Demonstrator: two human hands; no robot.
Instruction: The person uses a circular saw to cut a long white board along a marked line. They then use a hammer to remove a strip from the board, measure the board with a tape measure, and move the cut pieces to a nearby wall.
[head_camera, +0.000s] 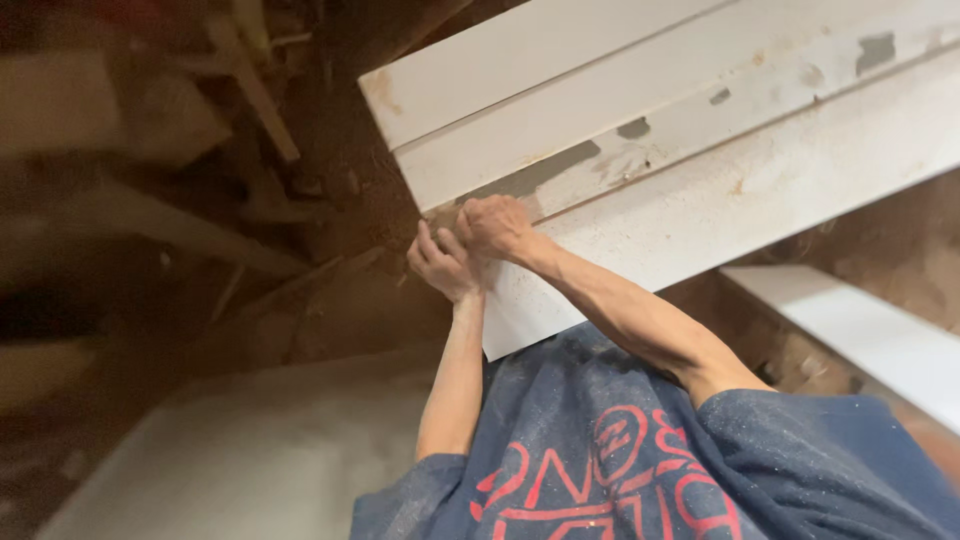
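Both hands meet at the near end of a long white panel (700, 150), which runs from the person's chest up and away to the right — grooved along its length, dusty, with patches where the paint has chipped to grey. The left hand (442, 262) is curled around the panel's end edge, fingers wrapped over it. The right hand (495, 226) sits just above, touching the left, clenched down on the panel face near one of the grooves. Whether it pinches something small there I cannot tell; the knuckles hide it.

To my eye the work in hand is at that end edge, and doing it well looks like a matter of keeping the panel from swinging. It is long, and most of its weight hangs out beyond the grip, so the left hand would want to stay firm and low while the right does the finer pressing. The chipped spots (they look brittle) suggest gentle force near the groove.

A second white board (860, 340) lies to the right, well apart, and scrap wood (250, 85) litters the dusty floor (330, 300) — footing deserves care.
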